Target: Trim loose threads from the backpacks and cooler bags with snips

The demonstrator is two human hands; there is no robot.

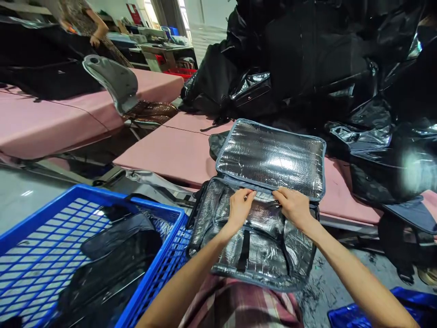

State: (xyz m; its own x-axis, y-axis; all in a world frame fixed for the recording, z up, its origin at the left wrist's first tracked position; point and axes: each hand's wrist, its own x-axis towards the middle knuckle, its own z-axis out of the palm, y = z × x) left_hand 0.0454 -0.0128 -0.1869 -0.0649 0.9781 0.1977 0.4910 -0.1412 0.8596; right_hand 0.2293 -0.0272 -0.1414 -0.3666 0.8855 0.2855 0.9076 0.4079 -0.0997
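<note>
Hands [266, 207] on silver foil-lined bag [269, 159], lid open

I see a blue crate [44, 237] on my left w/ dark bags [112, 269] in it. A pink tabletop [164, 152] sits past it. Big pile of black bags [307, 54] at the back & right. A grey chair back [114, 82] stands near another pink tabletop [41, 123]. A person [85, 23] is far off, top left.
</note>
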